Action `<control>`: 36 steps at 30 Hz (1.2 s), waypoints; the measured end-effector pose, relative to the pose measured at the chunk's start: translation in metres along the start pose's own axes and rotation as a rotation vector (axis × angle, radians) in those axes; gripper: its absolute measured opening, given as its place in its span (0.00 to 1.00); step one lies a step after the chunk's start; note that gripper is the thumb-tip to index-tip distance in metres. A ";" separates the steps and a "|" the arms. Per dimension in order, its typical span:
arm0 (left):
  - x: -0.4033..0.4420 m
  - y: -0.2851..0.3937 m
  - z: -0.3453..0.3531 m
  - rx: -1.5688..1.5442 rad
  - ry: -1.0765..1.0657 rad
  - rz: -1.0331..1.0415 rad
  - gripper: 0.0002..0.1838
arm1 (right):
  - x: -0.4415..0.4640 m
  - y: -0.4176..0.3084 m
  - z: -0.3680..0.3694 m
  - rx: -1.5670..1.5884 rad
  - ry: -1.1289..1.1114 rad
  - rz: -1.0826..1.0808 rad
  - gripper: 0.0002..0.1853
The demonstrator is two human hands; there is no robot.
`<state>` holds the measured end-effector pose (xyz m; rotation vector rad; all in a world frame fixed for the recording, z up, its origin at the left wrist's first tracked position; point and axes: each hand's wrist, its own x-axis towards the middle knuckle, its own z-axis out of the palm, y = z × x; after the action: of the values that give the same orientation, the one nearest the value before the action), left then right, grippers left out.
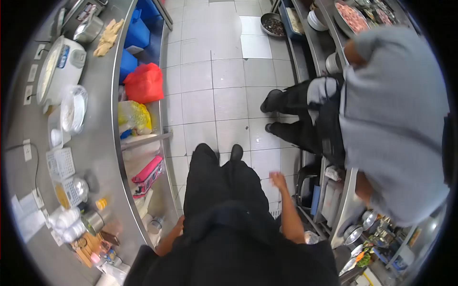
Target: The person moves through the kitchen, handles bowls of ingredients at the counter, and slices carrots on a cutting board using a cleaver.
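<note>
My right hand (277,179) hangs beside my right thigh over the tiled floor (229,106). It looks loosely curled, and what it holds, if anything, is too small to make out. My left hand (180,224) is low against my left side, near the edge of the left steel counter (102,157). Its fingers are mostly hidden by my dark clothing. Nearest to it on the lower shelf are a clear container (155,225) and a pink pouch (149,175).
A person in a grey shirt (396,124) stands close at the right, facing the right counter. A red bag (144,83) and a yellow bag (135,117) sit on the left shelf. A dark pan (273,25) rests ahead, near the right shelving.
</note>
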<state>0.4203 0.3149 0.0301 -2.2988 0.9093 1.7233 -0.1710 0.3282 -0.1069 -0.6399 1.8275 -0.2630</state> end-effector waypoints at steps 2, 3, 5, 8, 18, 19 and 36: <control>0.011 0.014 0.008 -0.022 -0.014 -0.043 0.18 | 0.012 -0.167 -0.038 0.170 0.019 -0.112 0.17; 0.017 0.021 0.012 -0.022 -0.026 -0.070 0.18 | 0.026 -0.232 -0.049 0.311 -0.001 -0.146 0.15; 0.036 0.043 0.011 -0.004 -0.055 -0.113 0.18 | 0.058 -0.339 -0.060 0.304 -0.023 -0.203 0.16; 0.080 0.087 -0.007 0.099 -0.110 -0.148 0.18 | 0.126 -0.428 -0.068 0.134 -0.017 -0.265 0.18; 0.290 0.506 -0.203 0.150 0.243 0.396 0.17 | 0.290 -0.527 -0.238 -0.076 0.935 -0.160 0.28; 0.302 0.578 -0.208 0.208 0.246 0.482 0.16 | 0.309 -0.503 -0.285 -0.205 1.050 -0.052 0.30; 0.307 1.383 0.369 1.453 -0.389 1.722 0.23 | -0.006 -0.227 -0.620 -0.038 0.760 0.209 0.16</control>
<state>-0.5696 -0.7613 -0.0337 0.0471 2.8215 0.6543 -0.6782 0.0629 0.2228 -0.3851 2.6127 -0.3629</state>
